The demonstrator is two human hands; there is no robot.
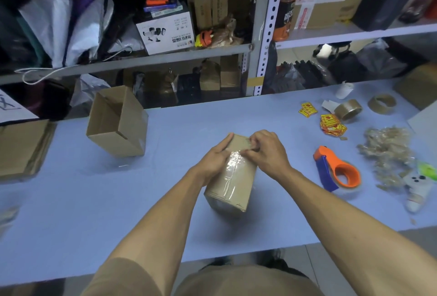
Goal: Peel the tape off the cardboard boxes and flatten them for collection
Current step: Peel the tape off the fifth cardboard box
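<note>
**Both hands on the taped box, mid-table**

Centre of the blue table, and here is the sealed cardboard box — lying lengthwise away from the person, a glossy strip of clear tape running along its top face. The left hand lies along the box's left side, fingers straight and pressed together, pointing toward the far corner, steadying it. The right hand comes in from the other side, fingers curled down onto the top of the box, fingertips bunched right at the far end of the tape; whether they have an edge of it pinched cannot be told from here.

Off to the left, well apart, an opened cardboard box sits tipped on the table with its open mouth facing left and up. At the far left edge lies a stack of flattened cardboard.

To the right of the hands — an orange and blue tape dispenser, near the box but not touching. Beyond it a heap of crumpled peeled tape, a scatter of red and yellow stickers, a brown tape roll and a bare cardboard tape core. Cluttered metal shelves stand behind the table.
</note>
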